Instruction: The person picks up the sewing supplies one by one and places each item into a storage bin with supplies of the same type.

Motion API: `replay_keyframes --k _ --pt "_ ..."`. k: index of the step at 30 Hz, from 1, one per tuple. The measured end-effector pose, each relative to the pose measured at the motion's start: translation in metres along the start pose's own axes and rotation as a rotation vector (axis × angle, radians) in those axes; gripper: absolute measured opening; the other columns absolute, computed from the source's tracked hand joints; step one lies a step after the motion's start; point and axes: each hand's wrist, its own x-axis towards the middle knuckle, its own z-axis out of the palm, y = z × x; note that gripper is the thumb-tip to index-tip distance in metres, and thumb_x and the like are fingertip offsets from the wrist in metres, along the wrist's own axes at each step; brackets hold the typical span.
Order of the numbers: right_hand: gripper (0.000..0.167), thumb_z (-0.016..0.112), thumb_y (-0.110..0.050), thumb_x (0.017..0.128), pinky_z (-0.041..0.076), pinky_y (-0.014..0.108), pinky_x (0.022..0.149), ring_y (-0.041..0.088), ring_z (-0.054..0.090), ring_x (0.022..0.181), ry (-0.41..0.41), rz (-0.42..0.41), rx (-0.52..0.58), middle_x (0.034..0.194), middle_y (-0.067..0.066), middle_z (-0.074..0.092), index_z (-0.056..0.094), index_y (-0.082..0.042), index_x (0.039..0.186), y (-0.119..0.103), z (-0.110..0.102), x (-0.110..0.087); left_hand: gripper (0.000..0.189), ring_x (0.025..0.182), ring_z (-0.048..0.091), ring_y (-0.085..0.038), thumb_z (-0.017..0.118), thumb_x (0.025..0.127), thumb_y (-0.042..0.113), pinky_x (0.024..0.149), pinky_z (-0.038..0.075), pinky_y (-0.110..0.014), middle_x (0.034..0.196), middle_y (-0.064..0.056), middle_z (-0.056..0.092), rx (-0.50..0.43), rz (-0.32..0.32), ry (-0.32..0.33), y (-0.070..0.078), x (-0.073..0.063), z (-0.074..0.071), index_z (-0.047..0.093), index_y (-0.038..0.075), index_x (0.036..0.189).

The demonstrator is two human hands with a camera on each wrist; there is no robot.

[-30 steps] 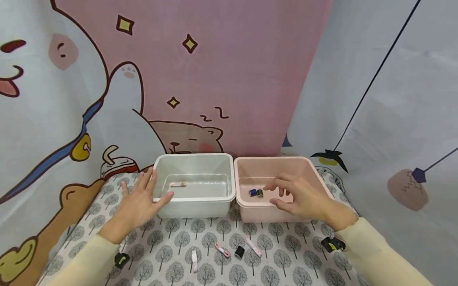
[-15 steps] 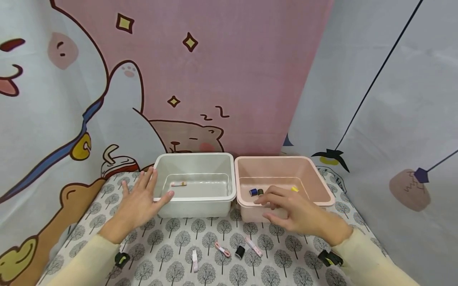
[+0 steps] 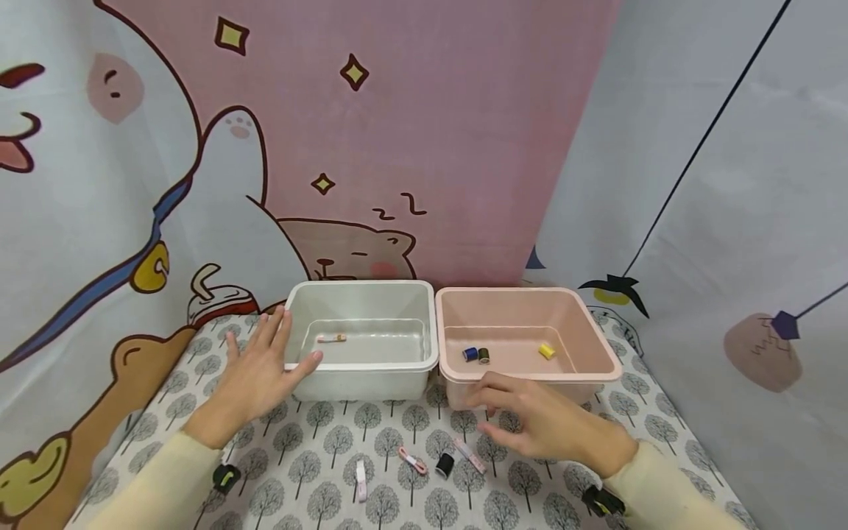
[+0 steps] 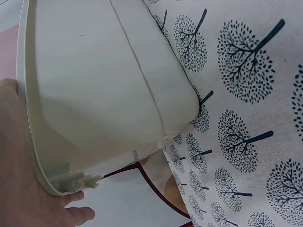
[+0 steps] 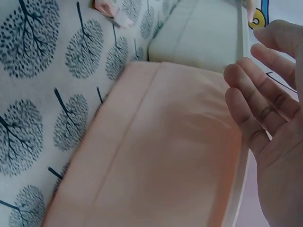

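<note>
My left hand (image 3: 255, 372) rests at the left front corner of the white bin (image 3: 364, 368), fingers spread, palm against the rim in the left wrist view. A small pale strip with an orange end (image 3: 332, 338) lies inside that bin. My right hand (image 3: 530, 419) hovers in front of the pink bin (image 3: 523, 313), fingers loosely bent and holding nothing. Inside the pink bin are a blue thread spool (image 3: 470, 354), a dark green thread spool (image 3: 483, 356) beside it, and a yellow thread spool (image 3: 546, 351) further right. A black thread spool (image 3: 444, 465) lies on the table, left of my right hand.
Around the black spool lie a pink looped bundle (image 3: 412, 461), a pink-and-white folded strip (image 3: 470, 455) and a white folded strip (image 3: 361, 482). The bins stand side by side on a tree-print cloth (image 3: 318, 471), with a cartoon curtain (image 3: 464, 147) behind.
My right hand has drawn back from over the pink bin toward the table front, uncovering the yellow spool inside. My left hand stays at the white bin's rim.
</note>
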Motion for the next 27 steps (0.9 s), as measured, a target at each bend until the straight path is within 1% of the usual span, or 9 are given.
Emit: replay_keyframes --k 5,9,12,17,20,24,26,27 --pt "0.040 0.086 -0.020 0.105 0.069 0.034 0.108 0.007 0.078 0.123 -0.058 0.025 0.014 0.142 -0.011 0.077 0.079 -0.027 0.144 -0.001 0.011 -0.001 0.112 0.181 0.009 -0.056 0.039 0.115 0.083 0.130 -0.010 -0.096 0.196 -0.022 0.004 0.009 0.004 -0.005 0.000 0.002 -0.001 0.013 0.000 0.185" --pt "0.041 0.087 -0.024 0.105 0.068 0.037 0.113 0.010 0.078 0.129 -0.099 0.041 0.014 0.146 -0.010 0.076 0.078 -0.028 0.145 -0.001 0.019 -0.002 0.112 0.181 0.008 -0.057 0.040 0.115 0.083 0.130 -0.009 -0.097 0.196 -0.022 0.005 0.013 0.005 -0.008 0.001 0.002 -0.002 0.014 -0.001 0.185" --pt "0.043 0.088 -0.025 0.104 0.068 0.039 0.114 0.010 0.078 0.130 -0.133 0.060 0.007 0.146 -0.010 0.075 0.078 -0.030 0.146 0.000 0.025 -0.004 0.112 0.181 0.009 -0.056 0.040 0.115 0.083 0.130 -0.009 -0.097 0.196 -0.022 0.005 0.014 0.006 -0.007 0.002 0.003 -0.002 0.014 -0.001 0.185" --pt "0.044 0.088 -0.027 0.104 0.068 0.040 0.113 0.005 0.079 0.117 -0.209 0.110 0.055 0.145 -0.010 0.075 0.078 -0.026 0.147 0.003 0.035 -0.006 0.112 0.181 0.009 -0.056 0.040 0.115 0.082 0.130 -0.008 -0.097 0.196 -0.021 0.005 0.015 0.004 -0.007 0.002 0.004 -0.002 0.013 0.000 0.186" --pt "0.048 0.088 -0.030 0.104 0.068 0.039 0.111 0.001 0.077 0.112 -0.254 0.147 0.091 0.145 -0.013 0.073 0.076 -0.026 0.150 0.005 0.040 -0.008 0.112 0.181 0.009 -0.057 0.040 0.115 0.082 0.130 -0.007 -0.097 0.196 -0.022 0.006 0.016 0.003 -0.006 0.002 0.004 -0.002 0.013 0.000 0.186" --pt "0.051 0.089 -0.032 0.103 0.068 0.036 0.109 0.001 0.074 0.117 -0.313 0.203 0.127 0.147 -0.018 0.069 0.075 -0.030 0.152 0.006 0.046 -0.011 0.112 0.181 0.010 -0.057 0.041 0.115 0.082 0.130 -0.006 -0.097 0.196 -0.022 0.006 0.015 0.001 -0.005 0.001 0.003 -0.002 0.014 0.000 0.185" --pt "0.054 0.090 -0.034 0.102 0.068 0.037 0.111 0.002 0.073 0.122 -0.340 0.233 0.132 0.150 -0.018 0.068 0.074 -0.033 0.153 0.008 0.049 -0.013 0.112 0.181 0.010 -0.056 0.040 0.115 0.082 0.130 -0.007 -0.097 0.196 -0.022 0.006 0.014 0.000 -0.005 0.000 0.003 -0.001 0.014 0.000 0.185" --pt "0.056 0.091 -0.036 0.101 0.067 0.040 0.113 0.003 0.072 0.127 -0.354 0.247 0.128 0.152 -0.018 0.067 0.073 -0.034 0.154 0.008 0.051 -0.014 0.112 0.181 0.010 -0.056 0.040 0.115 0.082 0.130 -0.007 -0.097 0.196 -0.022 0.005 0.015 0.000 -0.005 0.000 0.003 -0.001 0.014 0.000 0.185"
